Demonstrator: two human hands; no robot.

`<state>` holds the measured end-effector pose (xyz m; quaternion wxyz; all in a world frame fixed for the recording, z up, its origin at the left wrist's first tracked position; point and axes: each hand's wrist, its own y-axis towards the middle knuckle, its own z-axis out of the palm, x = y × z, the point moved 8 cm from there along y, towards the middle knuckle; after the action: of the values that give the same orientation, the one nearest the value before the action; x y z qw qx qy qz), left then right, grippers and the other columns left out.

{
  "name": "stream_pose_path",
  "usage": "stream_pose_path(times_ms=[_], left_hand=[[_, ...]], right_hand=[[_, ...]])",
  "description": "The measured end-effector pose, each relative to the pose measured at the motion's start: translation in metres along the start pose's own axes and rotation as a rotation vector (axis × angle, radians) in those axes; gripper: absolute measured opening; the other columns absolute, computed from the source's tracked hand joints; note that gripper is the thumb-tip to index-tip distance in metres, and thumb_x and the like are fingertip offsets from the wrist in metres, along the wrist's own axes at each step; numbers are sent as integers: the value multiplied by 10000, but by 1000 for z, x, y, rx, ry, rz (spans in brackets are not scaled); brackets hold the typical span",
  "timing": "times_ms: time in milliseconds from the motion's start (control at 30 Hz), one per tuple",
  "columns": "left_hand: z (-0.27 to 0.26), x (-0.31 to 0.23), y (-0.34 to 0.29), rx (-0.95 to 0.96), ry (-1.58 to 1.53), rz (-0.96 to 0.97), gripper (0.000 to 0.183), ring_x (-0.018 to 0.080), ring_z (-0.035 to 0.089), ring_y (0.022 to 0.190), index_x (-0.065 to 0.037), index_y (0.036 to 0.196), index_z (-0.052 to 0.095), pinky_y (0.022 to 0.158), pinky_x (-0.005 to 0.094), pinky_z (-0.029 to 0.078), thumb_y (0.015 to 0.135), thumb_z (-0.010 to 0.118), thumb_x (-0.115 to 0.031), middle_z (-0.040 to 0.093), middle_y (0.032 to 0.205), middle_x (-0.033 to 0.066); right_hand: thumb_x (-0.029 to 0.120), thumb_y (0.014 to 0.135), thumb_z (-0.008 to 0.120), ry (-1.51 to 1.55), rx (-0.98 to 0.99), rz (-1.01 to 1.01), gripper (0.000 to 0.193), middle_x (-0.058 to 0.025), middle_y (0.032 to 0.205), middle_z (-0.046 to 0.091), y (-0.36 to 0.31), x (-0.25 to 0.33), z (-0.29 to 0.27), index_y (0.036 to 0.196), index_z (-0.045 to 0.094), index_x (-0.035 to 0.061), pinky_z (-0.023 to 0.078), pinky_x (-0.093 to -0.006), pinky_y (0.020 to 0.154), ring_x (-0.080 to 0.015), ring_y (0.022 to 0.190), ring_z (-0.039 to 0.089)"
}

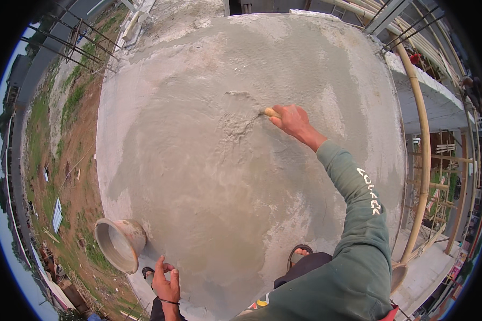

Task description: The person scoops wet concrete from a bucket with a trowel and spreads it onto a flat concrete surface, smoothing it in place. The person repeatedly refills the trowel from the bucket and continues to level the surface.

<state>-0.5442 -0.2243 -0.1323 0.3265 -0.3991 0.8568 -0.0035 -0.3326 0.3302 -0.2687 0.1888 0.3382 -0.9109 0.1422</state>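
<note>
no packages or signs lie on the broad grey wet cement slab; the only lettering is white print running down my green sleeve. my right hand reaches out over the slab's middle, fingers curled tight around the pale wooden handle of a trowel, whose blade sits in a rough patch of fresh mortar. my left hand rests at the slab's near edge, fingers loosely spread, holding nothing. a round grey metal mortar pan sits tilted just left of it. bamboo scaffold poles line the slab's right side.
</note>
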Motion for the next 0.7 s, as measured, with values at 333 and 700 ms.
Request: stream_pose_path(times_ms=[333, 700], left_hand=[[24, -4, -11, 3, -20, -7, 458, 233, 654, 823, 36, 1291, 564, 832, 367, 522, 870, 679, -105, 659, 862, 113], [22, -5, -11, 23, -55, 7, 396, 238, 656, 813, 42, 1232, 601, 819, 360, 524, 861, 678, -78, 657, 852, 123]], right_hand=[[349, 866, 675, 9, 27, -66, 283, -182, 814, 708, -1, 16, 23, 996, 707, 99, 541, -503, 662, -395, 768, 686], [346, 885, 650, 60, -3, 29, 305, -214, 847, 708, 9, 25, 18, 976, 703, 59, 534, -526, 699, -411, 815, 685]])
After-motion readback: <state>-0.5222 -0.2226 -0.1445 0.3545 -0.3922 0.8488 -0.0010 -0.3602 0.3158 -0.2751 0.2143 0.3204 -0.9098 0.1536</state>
